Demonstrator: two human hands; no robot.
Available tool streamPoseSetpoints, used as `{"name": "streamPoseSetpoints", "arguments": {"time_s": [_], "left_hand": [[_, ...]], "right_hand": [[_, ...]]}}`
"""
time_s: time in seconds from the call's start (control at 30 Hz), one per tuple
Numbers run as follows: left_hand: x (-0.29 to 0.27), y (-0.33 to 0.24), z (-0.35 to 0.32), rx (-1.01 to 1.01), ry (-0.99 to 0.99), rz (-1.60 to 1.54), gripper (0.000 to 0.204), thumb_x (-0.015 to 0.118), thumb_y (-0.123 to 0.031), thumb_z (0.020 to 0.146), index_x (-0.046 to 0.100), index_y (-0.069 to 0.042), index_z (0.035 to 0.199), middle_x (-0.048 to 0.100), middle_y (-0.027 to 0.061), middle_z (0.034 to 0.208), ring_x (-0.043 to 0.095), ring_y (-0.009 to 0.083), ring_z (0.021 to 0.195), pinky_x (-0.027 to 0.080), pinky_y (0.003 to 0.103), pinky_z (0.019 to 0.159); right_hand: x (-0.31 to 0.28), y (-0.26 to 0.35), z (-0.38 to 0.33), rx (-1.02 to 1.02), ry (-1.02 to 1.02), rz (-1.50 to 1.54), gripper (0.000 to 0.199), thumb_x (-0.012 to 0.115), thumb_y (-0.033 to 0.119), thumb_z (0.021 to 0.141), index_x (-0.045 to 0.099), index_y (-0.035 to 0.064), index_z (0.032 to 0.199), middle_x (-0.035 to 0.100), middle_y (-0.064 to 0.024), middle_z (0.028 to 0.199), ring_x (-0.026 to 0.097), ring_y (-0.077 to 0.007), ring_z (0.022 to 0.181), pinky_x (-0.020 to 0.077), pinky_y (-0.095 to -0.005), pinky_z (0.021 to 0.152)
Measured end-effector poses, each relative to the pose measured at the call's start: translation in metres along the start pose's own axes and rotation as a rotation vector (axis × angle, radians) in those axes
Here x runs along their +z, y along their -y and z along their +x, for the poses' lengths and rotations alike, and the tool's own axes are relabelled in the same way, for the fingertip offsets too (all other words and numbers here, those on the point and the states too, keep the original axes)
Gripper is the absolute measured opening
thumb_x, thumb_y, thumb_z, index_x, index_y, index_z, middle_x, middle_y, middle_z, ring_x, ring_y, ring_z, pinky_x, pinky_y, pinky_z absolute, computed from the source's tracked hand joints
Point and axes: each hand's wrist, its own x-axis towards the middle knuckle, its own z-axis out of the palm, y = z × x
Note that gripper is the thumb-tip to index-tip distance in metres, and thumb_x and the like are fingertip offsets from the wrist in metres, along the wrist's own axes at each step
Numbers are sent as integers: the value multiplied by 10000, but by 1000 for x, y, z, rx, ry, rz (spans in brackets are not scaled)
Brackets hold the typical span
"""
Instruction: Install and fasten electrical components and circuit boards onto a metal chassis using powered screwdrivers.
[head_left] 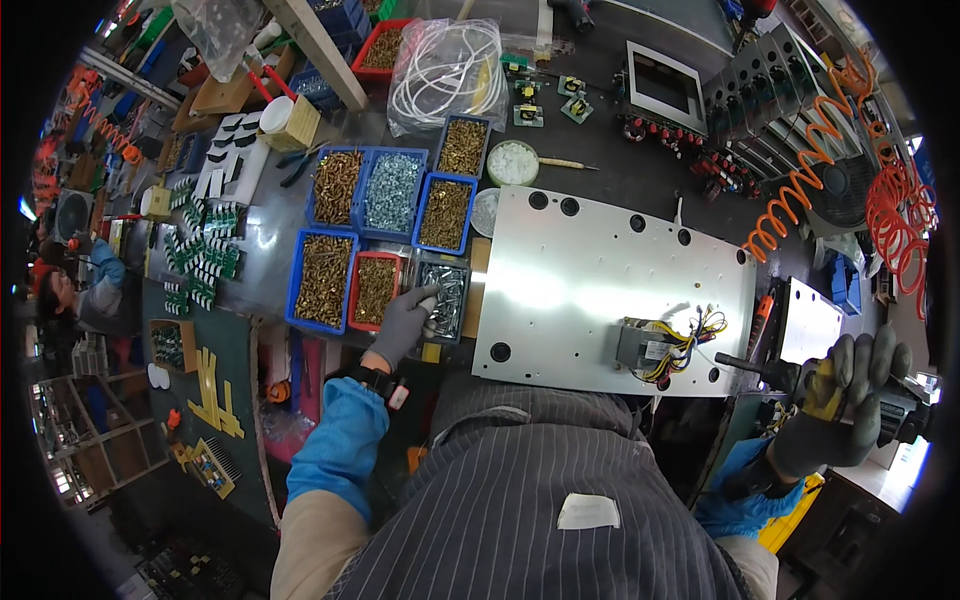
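My left hand (402,326), in a grey glove with pale fingertips, reaches over the left side of a dark bin of silver screws (446,300). Its fingers are bent together, and whatever lies between them is too small to make out. On the right, my gloved right hand (835,415) is closed around a power screwdriver (768,372), whose dark shaft points left toward the metal panel. That flat silver panel (590,290) lies in front of me, with round black feet near its edges. A transformer (643,345) with yellow, black and red wires sits on its near right part.
Blue and red bins of brass-coloured screws (325,275) stand left of the panel. Behind are a bag of white cable (447,75), a round dish of white paste (513,163) and small circuit boards (575,108). An orange coiled hose (805,165) hangs at right.
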Motion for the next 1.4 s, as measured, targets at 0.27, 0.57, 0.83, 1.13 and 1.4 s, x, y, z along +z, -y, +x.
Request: {"name": "streamPoseSetpoints", "arguments": {"time_s": [0.27,0.57,0.83,1.13,1.4], "left_hand": [[-5,10,-2,-76,143,-479,363,509,-199,1035,574,4,1329,610,-10,907,470,50,681,431,180,601],[-7,18,1,-173,249,-877,356,467,-349,1067,586,-22,1142,554,4,854,458,69,674,381,196,548],[44,-71,-25,-43,489,-1347,378,434,-294,1076,547,28,1237,610,187,1157,650,238,955,592,340,796],[126,-155,-42,-83,704,-1025,331,459,-240,1073,525,28,1255,581,130,1234,631,181,1104,564,303,981],[171,-173,-36,-258,792,-851,355,477,-312,1074,526,-14,1261,497,-4,971,504,23,868,490,153,756]], "right_hand": [[-5,-5,-2,10,2,-25,509,650,35,757,477,-40,1230,425,-30,897,483,-71,678,419,-266,658],[-8,-9,-4,-2,-42,-24,544,648,57,751,458,-50,1250,419,-41,923,475,-72,703,406,-257,671],[7,-26,-6,56,-84,49,541,664,69,795,456,-11,1288,458,-43,974,470,-91,729,420,-282,703],[35,-50,-5,103,-176,33,490,696,157,846,501,57,1285,496,-44,1015,535,-124,823,462,-340,812],[35,-72,-18,138,-189,-109,371,654,46,834,521,62,1179,555,-102,1006,607,-202,931,500,-418,930]]}}
